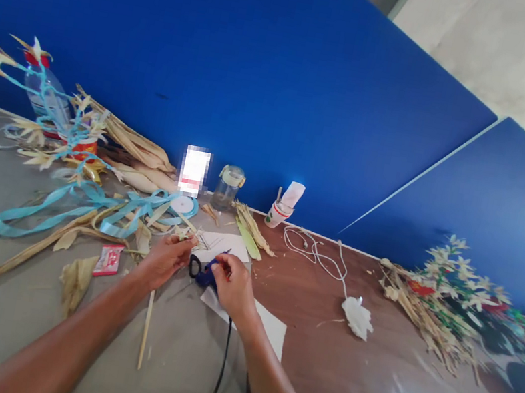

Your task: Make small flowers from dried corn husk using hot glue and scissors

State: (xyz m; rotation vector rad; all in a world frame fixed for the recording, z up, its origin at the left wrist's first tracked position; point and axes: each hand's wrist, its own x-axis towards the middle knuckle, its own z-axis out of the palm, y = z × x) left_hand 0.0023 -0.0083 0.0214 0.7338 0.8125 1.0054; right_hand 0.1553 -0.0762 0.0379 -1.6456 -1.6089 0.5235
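**Close work at a crowded table (181, 372)**

A blue tool (205, 276), judged to be a glue gun, is held in the narrowed fingers of the right hand (233, 283), over white paper (272, 332) probably laid down to protect the surface. The fingers of the left hand (167, 262) are pinched around a small pale piece (189, 238), whose exact form cannot be told. Both hands are held near each other, presumably so that tool and piece can be lined up. What the black ring (194, 266) beside the tool belongs to cannot be told.

The left side is crowded by blue ribbon (37, 223), dry husks (136, 147) and a red packet (108, 260); loose ribbon could be snagged there. A thin stick (145, 335) is seen below the left hand. The right hand's freedom may be limited by the black cord (226, 346), which is run toward the near edge. Farther back, a jar (227, 192) and a cup (279, 215) are set by the blue partition (244, 71), well apart from the hands.
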